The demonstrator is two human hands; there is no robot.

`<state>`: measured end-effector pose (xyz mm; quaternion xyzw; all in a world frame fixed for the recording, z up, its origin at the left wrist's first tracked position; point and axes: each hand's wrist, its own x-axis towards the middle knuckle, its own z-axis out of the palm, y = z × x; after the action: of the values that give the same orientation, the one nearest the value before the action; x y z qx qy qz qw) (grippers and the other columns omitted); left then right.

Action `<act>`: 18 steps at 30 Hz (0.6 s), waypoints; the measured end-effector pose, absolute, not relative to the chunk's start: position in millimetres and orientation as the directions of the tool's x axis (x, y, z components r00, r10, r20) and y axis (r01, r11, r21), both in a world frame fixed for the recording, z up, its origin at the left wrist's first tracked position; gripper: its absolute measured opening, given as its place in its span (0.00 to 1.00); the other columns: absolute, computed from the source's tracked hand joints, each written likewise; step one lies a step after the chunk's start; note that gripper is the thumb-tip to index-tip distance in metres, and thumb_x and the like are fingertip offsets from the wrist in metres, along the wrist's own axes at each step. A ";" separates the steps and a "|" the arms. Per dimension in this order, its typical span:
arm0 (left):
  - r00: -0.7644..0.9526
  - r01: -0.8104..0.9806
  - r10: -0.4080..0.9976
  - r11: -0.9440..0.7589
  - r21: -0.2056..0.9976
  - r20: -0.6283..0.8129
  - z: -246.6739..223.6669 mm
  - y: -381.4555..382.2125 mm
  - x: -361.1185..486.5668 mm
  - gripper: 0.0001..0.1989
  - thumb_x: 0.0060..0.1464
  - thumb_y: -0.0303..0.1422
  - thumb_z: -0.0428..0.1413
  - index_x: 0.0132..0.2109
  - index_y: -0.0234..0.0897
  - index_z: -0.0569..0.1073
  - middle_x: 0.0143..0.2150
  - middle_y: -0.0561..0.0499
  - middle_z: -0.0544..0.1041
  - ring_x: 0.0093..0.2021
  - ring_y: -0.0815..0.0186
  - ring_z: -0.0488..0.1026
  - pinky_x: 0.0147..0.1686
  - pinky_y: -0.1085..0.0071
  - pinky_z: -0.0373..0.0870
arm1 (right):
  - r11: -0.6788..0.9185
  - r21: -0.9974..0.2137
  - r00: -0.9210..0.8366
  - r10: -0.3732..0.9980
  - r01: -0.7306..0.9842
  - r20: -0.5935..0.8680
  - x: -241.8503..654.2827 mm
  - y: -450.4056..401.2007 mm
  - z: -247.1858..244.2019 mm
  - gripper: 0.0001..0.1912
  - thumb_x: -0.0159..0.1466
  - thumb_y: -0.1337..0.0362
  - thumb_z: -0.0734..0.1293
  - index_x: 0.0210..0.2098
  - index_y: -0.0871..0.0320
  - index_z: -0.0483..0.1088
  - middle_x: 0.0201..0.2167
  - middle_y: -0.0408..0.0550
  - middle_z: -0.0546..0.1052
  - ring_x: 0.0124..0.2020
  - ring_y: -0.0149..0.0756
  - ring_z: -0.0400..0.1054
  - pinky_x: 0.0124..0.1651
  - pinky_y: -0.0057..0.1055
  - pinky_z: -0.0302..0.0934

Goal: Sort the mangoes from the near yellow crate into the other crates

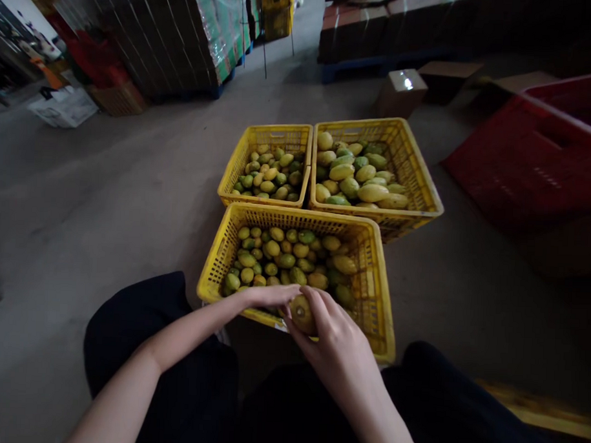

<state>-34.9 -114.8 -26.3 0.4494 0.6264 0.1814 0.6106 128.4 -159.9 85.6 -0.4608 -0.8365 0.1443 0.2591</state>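
Grey floor (146, 171), latticed yellow crate (378, 302); right hand (337, 329) around rounded fruit (302, 312), left hand (276, 296), grip unclear

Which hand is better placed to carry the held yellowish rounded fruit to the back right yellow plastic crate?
Right hand, probably: it wraps the fruit, on the side toward that crate; the left hand is opposite.

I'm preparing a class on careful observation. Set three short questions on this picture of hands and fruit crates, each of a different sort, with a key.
1. True or false: the right hand is empty.

2. On which side of the fruit-filled yellow crates does the red bin stand, as pictured?
A. Left
B. Right
C. Directly behind

3. Fill the gap: loose fruits show inside ___ yellow crates.

Key:
1. False; it grips a single fruit.
2. B
3. three
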 end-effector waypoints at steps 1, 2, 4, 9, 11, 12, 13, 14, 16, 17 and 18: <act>0.133 0.518 0.780 0.471 0.714 -0.611 -35.0 -105.1 -45.8 0.12 0.56 0.36 0.56 0.44 0.36 0.76 0.37 0.50 0.79 0.43 0.58 0.75 0.45 0.64 0.70 | 0.531 -0.462 -0.442 0.847 0.710 0.295 128.7 -161.5 84.0 0.19 0.59 0.66 0.67 0.50 0.62 0.66 0.43 0.55 0.78 0.39 0.44 0.76 0.35 0.34 0.72; 0.075 0.651 0.784 0.430 0.626 -0.617 -43.0 -94.6 -58.0 0.14 0.56 0.36 0.56 0.47 0.35 0.75 0.39 0.48 0.79 0.45 0.57 0.75 0.47 0.63 0.69 | 0.528 -0.448 -0.441 0.849 0.721 0.291 129.1 -163.1 82.7 0.20 0.58 0.66 0.68 0.49 0.62 0.66 0.42 0.54 0.78 0.37 0.44 0.76 0.34 0.34 0.71; -0.083 0.792 0.822 0.398 0.462 -0.564 -57.1 -73.2 -83.6 0.18 0.58 0.34 0.53 0.53 0.32 0.70 0.48 0.41 0.76 0.52 0.54 0.71 0.53 0.60 0.66 | 0.520 -0.432 -0.437 0.854 0.737 0.283 129.8 -165.6 81.0 0.20 0.56 0.66 0.68 0.48 0.62 0.67 0.39 0.52 0.79 0.34 0.42 0.76 0.31 0.33 0.70; -0.300 0.890 0.850 0.413 0.193 -0.433 -89.7 -28.5 -128.5 0.23 0.56 0.29 0.53 0.58 0.27 0.64 0.62 0.31 0.63 0.64 0.45 0.59 0.58 0.56 0.61 | 0.482 -0.414 -0.428 0.876 0.772 0.223 132.9 -165.5 80.1 0.18 0.55 0.67 0.67 0.45 0.60 0.68 0.37 0.49 0.80 0.30 0.39 0.75 0.28 0.30 0.68; -0.335 0.896 0.851 0.421 0.143 -0.405 -102.3 -11.0 -134.9 0.24 0.57 0.28 0.53 0.60 0.27 0.62 0.63 0.31 0.62 0.64 0.46 0.59 0.57 0.59 0.62 | 0.462 -0.415 -0.420 0.887 0.784 0.195 133.8 -164.2 79.4 0.17 0.54 0.68 0.67 0.44 0.60 0.68 0.36 0.48 0.80 0.30 0.38 0.75 0.28 0.30 0.67; -0.345 0.895 0.849 0.426 0.131 -0.400 -108.3 -1.9 -136.2 0.24 0.57 0.29 0.53 0.60 0.27 0.62 0.63 0.32 0.63 0.63 0.47 0.61 0.56 0.61 0.62 | 0.455 -0.417 -0.415 0.890 0.787 0.188 133.8 -163.7 78.9 0.17 0.54 0.68 0.66 0.44 0.60 0.68 0.36 0.48 0.80 0.30 0.38 0.74 0.28 0.30 0.67; -0.354 0.892 0.846 0.433 0.126 -0.398 -114.2 7.2 -136.7 0.24 0.57 0.29 0.53 0.60 0.27 0.62 0.62 0.32 0.64 0.62 0.48 0.63 0.56 0.63 0.63 | 0.451 -0.420 -0.412 0.892 0.788 0.185 133.5 -163.3 78.3 0.17 0.54 0.69 0.66 0.44 0.60 0.68 0.36 0.49 0.80 0.30 0.38 0.74 0.28 0.30 0.67; -0.363 0.887 0.841 0.444 0.128 -0.401 -119.8 15.8 -136.8 0.24 0.57 0.30 0.54 0.59 0.27 0.63 0.61 0.32 0.65 0.60 0.50 0.65 0.54 0.64 0.64 | 0.447 -0.426 -0.409 0.894 0.787 0.183 133.0 -163.0 77.6 0.18 0.54 0.69 0.66 0.45 0.60 0.69 0.37 0.49 0.80 0.30 0.38 0.75 0.28 0.30 0.68; -0.383 0.870 0.829 0.472 0.143 -0.409 -130.2 30.0 -136.4 0.24 0.56 0.31 0.55 0.59 0.28 0.63 0.61 0.31 0.65 0.57 0.51 0.69 0.52 0.64 0.65 | 0.440 -0.444 -0.407 0.897 0.781 0.174 131.2 -162.6 76.1 0.18 0.53 0.69 0.65 0.45 0.60 0.69 0.37 0.50 0.80 0.30 0.38 0.75 0.29 0.30 0.68; -0.391 0.860 0.824 0.486 0.157 -0.409 -134.8 34.8 -136.4 0.25 0.55 0.32 0.56 0.59 0.29 0.63 0.61 0.30 0.65 0.57 0.50 0.69 0.52 0.64 0.65 | 0.438 -0.454 -0.410 0.897 0.775 0.166 130.1 -162.2 75.3 0.19 0.53 0.70 0.65 0.45 0.60 0.69 0.37 0.50 0.80 0.30 0.38 0.75 0.29 0.30 0.69; -0.397 0.850 0.822 0.497 0.176 -0.408 -138.9 37.8 -136.8 0.26 0.55 0.32 0.57 0.59 0.29 0.62 0.62 0.30 0.65 0.58 0.50 0.69 0.52 0.63 0.65 | 0.437 -0.463 -0.414 0.897 0.771 0.158 129.0 -161.6 74.6 0.19 0.52 0.70 0.65 0.45 0.60 0.70 0.38 0.50 0.80 0.30 0.39 0.75 0.29 0.30 0.69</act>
<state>-136.8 37.8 -138.9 0.5005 0.8351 -0.0304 0.2263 129.0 -161.6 74.6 -0.5053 -0.8251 0.1615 0.1944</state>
